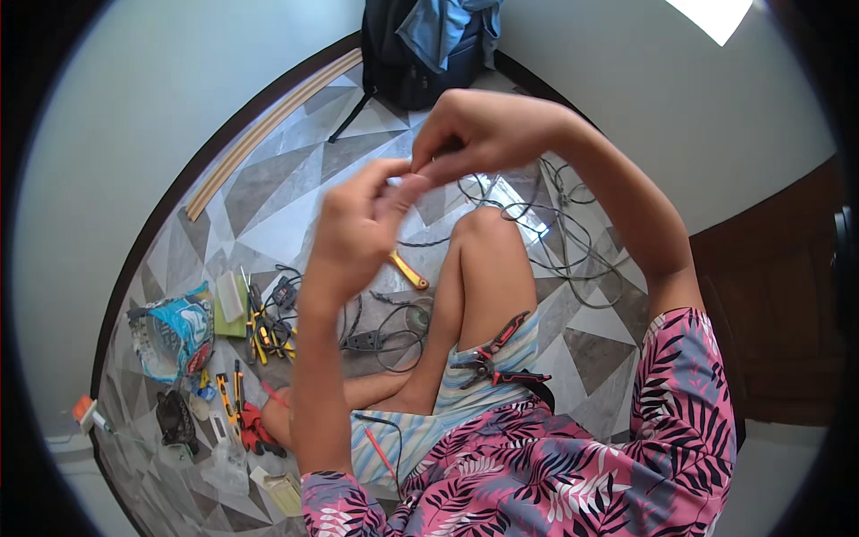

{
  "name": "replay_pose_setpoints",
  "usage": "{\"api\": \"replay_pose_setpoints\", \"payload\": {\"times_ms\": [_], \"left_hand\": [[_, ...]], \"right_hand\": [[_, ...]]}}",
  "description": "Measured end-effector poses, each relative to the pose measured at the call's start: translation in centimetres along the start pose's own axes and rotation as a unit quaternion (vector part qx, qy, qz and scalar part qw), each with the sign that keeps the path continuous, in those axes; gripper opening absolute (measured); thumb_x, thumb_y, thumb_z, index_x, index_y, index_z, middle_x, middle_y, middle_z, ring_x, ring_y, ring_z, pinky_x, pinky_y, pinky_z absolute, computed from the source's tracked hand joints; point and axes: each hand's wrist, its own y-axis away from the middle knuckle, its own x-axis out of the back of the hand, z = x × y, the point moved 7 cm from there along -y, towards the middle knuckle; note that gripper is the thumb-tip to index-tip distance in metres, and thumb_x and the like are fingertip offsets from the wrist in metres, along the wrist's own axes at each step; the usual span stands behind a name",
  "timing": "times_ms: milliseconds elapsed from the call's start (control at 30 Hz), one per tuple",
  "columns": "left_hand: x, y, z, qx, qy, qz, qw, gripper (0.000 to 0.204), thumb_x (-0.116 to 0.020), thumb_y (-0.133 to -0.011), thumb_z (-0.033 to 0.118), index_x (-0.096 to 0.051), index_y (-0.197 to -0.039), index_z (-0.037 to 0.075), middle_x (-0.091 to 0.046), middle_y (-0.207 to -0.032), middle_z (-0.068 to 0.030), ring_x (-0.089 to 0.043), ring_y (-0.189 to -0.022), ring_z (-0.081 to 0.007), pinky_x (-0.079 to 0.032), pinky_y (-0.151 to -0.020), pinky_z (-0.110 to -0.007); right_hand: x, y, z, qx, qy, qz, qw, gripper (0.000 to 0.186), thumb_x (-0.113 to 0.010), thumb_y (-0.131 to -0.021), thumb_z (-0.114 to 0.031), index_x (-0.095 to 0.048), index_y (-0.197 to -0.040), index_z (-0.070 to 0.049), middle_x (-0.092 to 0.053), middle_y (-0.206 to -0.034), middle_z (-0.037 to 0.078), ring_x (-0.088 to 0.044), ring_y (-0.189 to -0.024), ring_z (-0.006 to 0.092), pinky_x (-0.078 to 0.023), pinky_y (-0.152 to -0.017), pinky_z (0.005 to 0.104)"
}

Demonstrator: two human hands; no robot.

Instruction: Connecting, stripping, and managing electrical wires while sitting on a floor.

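My left hand (pixel 353 215) and my right hand (pixel 497 134) are raised in front of me, their fingertips meeting in a pinch. Whatever lies between the fingers is too small and blurred to name. On my lap rest red-and-black pliers (pixel 485 365), their handles spread. A red pen-like probe (pixel 380 449) with a black lead lies across my shorts. Beneath my hands, a yellow-handled tool (pixel 410 271) is on the floor, partly hidden by my left hand. Dark twisted cable (pixel 573 242) lies in loose loops beyond my knee.
Left of me are yellow-and-black hand tools (pixel 259 333), a blue plastic bag (pixel 174 336), red gloves (pixel 257 431) and a black socket with cord (pixel 362 341). A black backpack (pixel 420 80) stands against the far wall beside wooden strips (pixel 268 134). A brown door (pixel 769 295) is at right.
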Motion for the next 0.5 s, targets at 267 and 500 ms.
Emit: {"api": "replay_pose_setpoints", "payload": {"times_ms": [267, 500], "left_hand": [[16.3, 6.9, -18.3, 0.052, 0.342, 0.259, 0.902, 0.030, -0.057, -0.099, 0.032, -0.059, -0.091, 0.003, -0.040, -0.067, 0.0047, -0.029, -0.053, -0.0019, -0.021, -0.047, -0.020], [16.6, 6.6, -20.2, 0.102, -0.310, 0.286, 0.901, 0.039, -0.063, -0.092, 0.022, -0.058, -0.127, 0.005, -0.065, -0.110, -0.0106, -0.062, -0.100, -0.0247, -0.046, -0.092, -0.036]], "right_hand": [[7.7, 11.4, 10.3, -0.140, -0.065, 0.135, 0.979, 0.036, -0.067, -0.093, -0.034, -0.068, -0.088, 0.001, -0.046, -0.057, -0.005, -0.038, -0.045, 0.0027, -0.028, -0.040, 0.0191], [7.7, 8.8, 7.9, -0.127, 0.136, 0.170, 0.968, 0.026, -0.069, -0.090, -0.023, -0.071, -0.091, 0.002, -0.067, -0.074, 0.007, -0.058, -0.062, 0.0130, -0.048, -0.060, 0.0265]]}}
